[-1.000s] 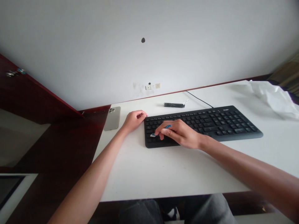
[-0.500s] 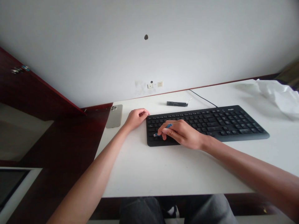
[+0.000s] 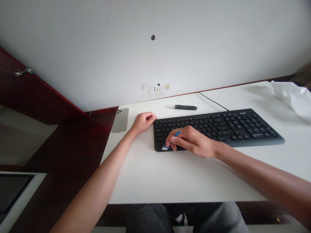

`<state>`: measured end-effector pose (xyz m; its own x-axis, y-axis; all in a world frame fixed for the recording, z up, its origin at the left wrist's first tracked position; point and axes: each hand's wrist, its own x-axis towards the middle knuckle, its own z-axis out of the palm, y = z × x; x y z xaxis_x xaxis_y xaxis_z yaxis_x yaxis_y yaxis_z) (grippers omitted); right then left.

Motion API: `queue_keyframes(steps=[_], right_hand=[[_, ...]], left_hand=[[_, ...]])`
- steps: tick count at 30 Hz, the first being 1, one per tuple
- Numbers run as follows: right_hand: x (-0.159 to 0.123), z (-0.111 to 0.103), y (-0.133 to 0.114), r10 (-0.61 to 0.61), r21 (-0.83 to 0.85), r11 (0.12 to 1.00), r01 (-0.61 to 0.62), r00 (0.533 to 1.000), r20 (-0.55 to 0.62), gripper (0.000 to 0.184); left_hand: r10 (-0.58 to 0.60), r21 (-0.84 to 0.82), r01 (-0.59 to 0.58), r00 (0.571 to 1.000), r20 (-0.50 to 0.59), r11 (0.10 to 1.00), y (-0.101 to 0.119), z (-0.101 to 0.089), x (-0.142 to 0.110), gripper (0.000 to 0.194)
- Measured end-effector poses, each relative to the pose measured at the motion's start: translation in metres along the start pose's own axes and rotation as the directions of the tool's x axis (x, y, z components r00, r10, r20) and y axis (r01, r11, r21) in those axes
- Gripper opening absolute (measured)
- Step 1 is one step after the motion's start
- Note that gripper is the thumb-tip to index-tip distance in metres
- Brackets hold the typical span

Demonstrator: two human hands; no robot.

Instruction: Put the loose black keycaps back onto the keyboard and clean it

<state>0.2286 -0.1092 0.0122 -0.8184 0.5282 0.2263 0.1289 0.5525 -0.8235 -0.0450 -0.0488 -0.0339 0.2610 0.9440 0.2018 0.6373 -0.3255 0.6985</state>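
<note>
A black keyboard (image 3: 218, 124) lies on the white table (image 3: 184, 181). My right hand (image 3: 191, 140) is closed around a small blue brush (image 3: 177, 133) and hovers over the keyboard's left part. The brush's white bristles (image 3: 165, 148) point down at the front left corner of the keyboard; whether they touch it I cannot tell. With fingers curled, my left hand (image 3: 145, 122) rests on the table, its fingertips against the keyboard's back left corner. Part of the brush handle is hidden by my right fingers.
A phone (image 3: 120, 120) lies face down left of my left hand. Behind the keyboard is a slim black tool (image 3: 186, 107) with thin pieces at its end. The keyboard's cable (image 3: 213, 101) runs to the back edge. Crumpled white plastic (image 3: 291, 100) lies at the right.
My right hand has brought the brush from the left keys down to the keyboard's front left edge. My left hand stays at the corner. The whole view has shifted slightly.
</note>
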Motion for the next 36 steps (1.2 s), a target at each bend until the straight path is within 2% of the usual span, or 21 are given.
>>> queue_keyframes(steps=[4,9,13,18,23,27,32,36], right_hand=[[0.0003,-0.0016,-0.0005,0.008,-0.052,0.999,-0.011,0.997,-0.074,0.045],[-0.0001,-0.0015,-0.0034,0.014,0.008,1.0,-0.014,1.0,0.013,0.048],[-0.0007,-0.0019,-0.0026,0.017,-0.029,0.999,-0.019,0.998,-0.067,0.045],[-0.0008,0.0004,-0.0024,0.02,0.01,1.0,-0.021,0.999,0.037,0.045],[-0.0006,0.0004,-0.0028,0.006,0.0,1.0,-0.006,0.999,-0.032,0.04],[-0.0006,0.0011,-0.003,0.024,0.021,0.999,-0.025,0.999,0.023,0.042],[-0.0006,0.0019,-0.0061,-0.026,-0.04,0.999,0.026,1.0,0.013,0.036],[-0.0008,0.0022,-0.0078,-0.044,-0.039,0.998,0.048,0.994,0.099,0.036]], left_hand=[[-0.011,0.009,0.011,1.0,-0.001,1.0,0.0001,0.0003,0.0002,0.027],[-0.003,0.015,0.003,1.0,-0.002,1.0,0.0001,0.0002,0.0,0.027],[-0.008,0.007,0.008,1.0,-0.005,1.0,0.0,0.0002,-0.0003,0.026],[-0.003,0.007,0.003,1.0,0.0,1.0,0.0001,-0.0001,-0.0003,0.026],[-0.006,0.01,0.006,1.0,0.002,1.0,0.0006,-0.0006,-0.001,0.026],[0.007,0.002,-0.007,1.0,-0.001,1.0,0.0005,-0.0002,-0.0008,0.026],[0.012,0.005,-0.012,1.0,-0.001,1.0,-0.0014,0.0004,-0.0002,0.026],[0.012,-0.001,-0.012,1.0,-0.002,1.0,-0.0017,0.0002,0.0001,0.025]])
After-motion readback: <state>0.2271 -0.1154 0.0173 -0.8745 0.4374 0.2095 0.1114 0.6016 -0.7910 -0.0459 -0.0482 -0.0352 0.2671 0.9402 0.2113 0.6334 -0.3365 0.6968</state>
